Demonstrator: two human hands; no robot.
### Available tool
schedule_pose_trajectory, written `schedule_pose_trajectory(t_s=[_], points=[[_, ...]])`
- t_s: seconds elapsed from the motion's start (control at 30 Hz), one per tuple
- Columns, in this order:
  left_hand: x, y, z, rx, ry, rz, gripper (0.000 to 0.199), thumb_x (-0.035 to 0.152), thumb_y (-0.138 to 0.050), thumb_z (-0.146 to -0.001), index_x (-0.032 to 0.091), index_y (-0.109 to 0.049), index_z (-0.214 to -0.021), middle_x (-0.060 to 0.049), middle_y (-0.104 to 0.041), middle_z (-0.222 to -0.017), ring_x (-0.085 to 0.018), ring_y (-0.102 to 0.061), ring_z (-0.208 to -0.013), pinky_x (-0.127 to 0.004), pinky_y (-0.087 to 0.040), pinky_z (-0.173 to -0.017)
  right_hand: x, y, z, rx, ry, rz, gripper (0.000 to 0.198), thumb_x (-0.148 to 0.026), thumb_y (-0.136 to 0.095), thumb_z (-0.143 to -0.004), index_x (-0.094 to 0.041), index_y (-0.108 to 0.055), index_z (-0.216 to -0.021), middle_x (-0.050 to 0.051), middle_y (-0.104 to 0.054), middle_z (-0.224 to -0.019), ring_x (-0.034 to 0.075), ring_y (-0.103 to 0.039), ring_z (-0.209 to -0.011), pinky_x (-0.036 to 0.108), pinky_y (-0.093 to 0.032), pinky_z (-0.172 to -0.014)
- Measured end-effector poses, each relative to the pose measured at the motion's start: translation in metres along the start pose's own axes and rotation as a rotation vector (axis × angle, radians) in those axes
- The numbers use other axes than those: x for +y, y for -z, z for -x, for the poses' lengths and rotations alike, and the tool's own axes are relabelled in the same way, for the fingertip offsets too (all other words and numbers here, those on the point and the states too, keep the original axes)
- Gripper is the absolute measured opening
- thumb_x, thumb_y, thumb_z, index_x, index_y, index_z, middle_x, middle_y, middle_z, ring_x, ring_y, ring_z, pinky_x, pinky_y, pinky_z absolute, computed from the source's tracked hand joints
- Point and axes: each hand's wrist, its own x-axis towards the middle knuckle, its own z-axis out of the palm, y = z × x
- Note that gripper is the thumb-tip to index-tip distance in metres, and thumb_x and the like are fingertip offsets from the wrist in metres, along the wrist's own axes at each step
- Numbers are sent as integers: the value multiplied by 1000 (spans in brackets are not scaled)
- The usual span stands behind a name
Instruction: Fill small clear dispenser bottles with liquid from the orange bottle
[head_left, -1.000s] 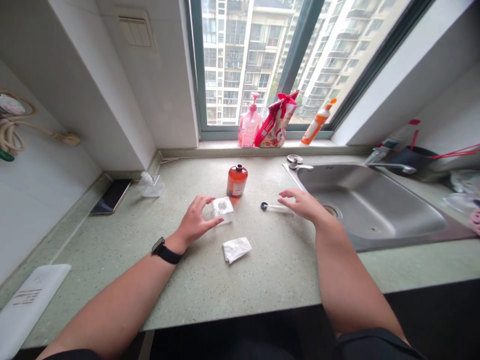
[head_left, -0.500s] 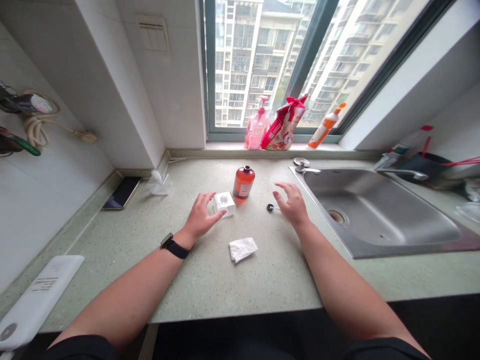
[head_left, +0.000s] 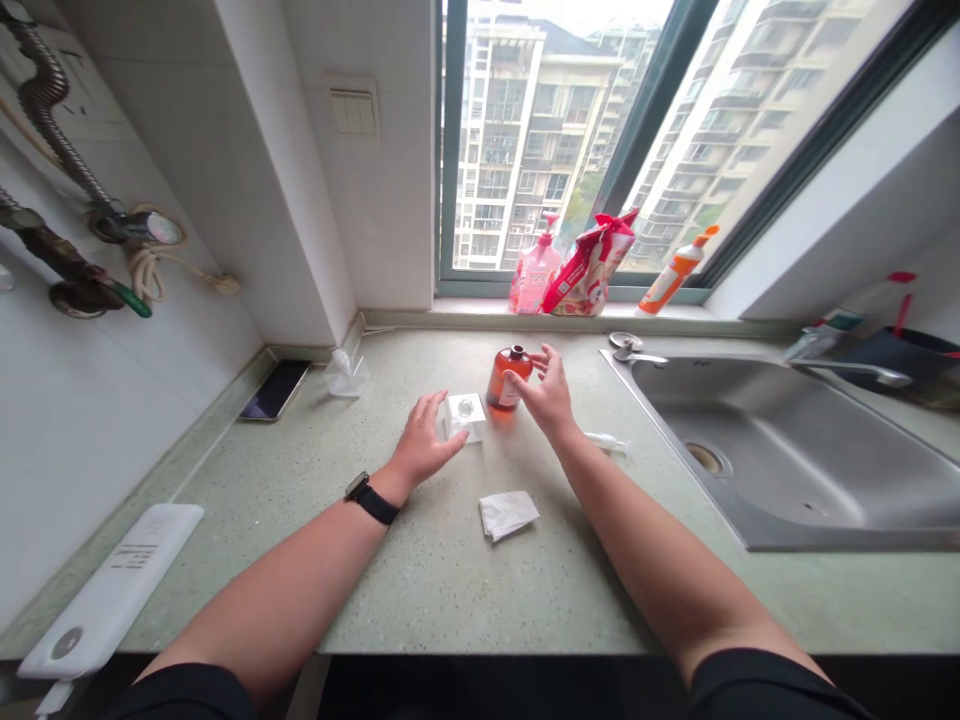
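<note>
My left hand (head_left: 424, 440) is open, its fingers and thumb spread around the near left side of a small square container (head_left: 466, 408), white on top with a round fitting and clear below. Just right of it stands an uncapped amber bottle (head_left: 508, 396) with a pale label, upright on the counter. My right hand (head_left: 551, 392) is at that bottle, thumb in front and fingertips by its right side; the fingers are apart and no firm grip shows. A thin clear tube (head_left: 607, 442) lies right of my right wrist, partly hidden by it. Folded white tissue (head_left: 509, 514) lies nearer me.
A steel sink (head_left: 739, 542) with a tap (head_left: 892, 377) is at the right. On the left are a phone (head_left: 276, 390), a crumpled clear wrapper (head_left: 347, 375) and a long white device (head_left: 120, 580). A pink pump bottle (head_left: 535, 275), a red bag (head_left: 592, 265) and an orange bottle (head_left: 673, 280) stand on the sill.
My right hand has moved left to the amber bottle, and its forearm now covers the tube's black end. The left hand stays by the square container. The view has shifted slightly.
</note>
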Motion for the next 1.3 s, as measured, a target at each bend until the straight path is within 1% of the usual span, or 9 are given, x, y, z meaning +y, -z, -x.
schedule_pose_trajectory(t_s=[0.1, 0.2, 0.4, 0.53, 0.7, 0.87, 1.03, 1.17, 1.3], points=[[3, 1, 0, 3, -3, -19, 70, 41, -77, -90, 22, -50, -153, -17, -59, -148, -34, -56, -143, -55, -44, -123, 2, -16, 7, 3, -7, 12, 91, -64, -81, -78, -19, -46, -149, 23, -61, -146, 35, -62, -132, 52, -50, -116], [5, 1, -1, 5, -2, -8, 67, 38, -76, -91, 24, -51, -151, -15, -61, -146, -33, -58, -142, -54, -45, -123, 2, -20, 12, -4, 5, 32, 83, -55, -83, -77, -20, -50, -144, 21, -62, -145, 35, -61, -134, 51, -48, -117], [7, 0, -1, 18, 32, 32, 65, 35, -79, -89, 24, -53, -147, -14, -64, -142, -32, -61, -138, -52, -47, -121, 5, -11, 11, -60, 8, 0, 79, -48, -81, -77, -22, -50, -144, 16, -68, -138, 33, -68, -121, 49, -54, -108], [10, 1, -1, 13, 68, 48, 65, 35, -80, -88, 23, -54, -146, -15, -65, -142, -32, -62, -137, -51, -46, -121, 13, -9, 13, -47, 66, -21, 77, -45, -82, -74, -22, -53, -142, 16, -66, -137, 35, -62, -131, 54, -50, -114], [10, 2, -1, 5, 91, 68, 67, 35, -81, -87, 23, -54, -147, -15, -65, -142, -32, -63, -136, -51, -47, -120, 19, -2, 23, -138, 111, -76, 72, -40, -75, -81, -23, -49, -147, 16, -63, -140, 33, -62, -132, 53, -49, -116], [10, 2, -1, 8, 85, 71, 66, 34, -82, -87, 23, -55, -146, -14, -66, -140, -32, -64, -134, -52, -48, -119, 16, 4, 28, -146, 121, -37, 78, -42, -82, -78, -22, -50, -146, 16, -65, -137, 32, -66, -120, 52, -53, -110], [12, 3, -1, 12, 70, 69, 66, 34, -83, -86, 24, -55, -146, -13, -67, -138, -32, -64, -134, -51, -48, -118, 15, 5, 29, -179, 174, -3, 75, -47, -82, -78, -23, -54, -144, 15, -65, -136, 34, -62, -130, 53, -50, -114], [11, 3, -1, 8, 67, 66, 67, 34, -83, -87, 23, -54, -146, -14, -66, -140, -32, -64, -134, -52, -48, -118, 13, 5, 29, -230, 131, -53, 73, -49, -80, -80, -24, -52, -143, 14, -68, -136, 33, -67, -123, 52, -52, -110], [10, 4, 0, -10, 77, 60, 72, 35, -84, -85, 24, -52, -149, -15, -65, -142, -33, -63, -136, -53, -47, -119, 9, 5, 30, -231, 97, -33, 74, -49, -81, -78, -23, -55, -142, 14, -71, -136, 34, -68, -123, 51, -53, -109]])
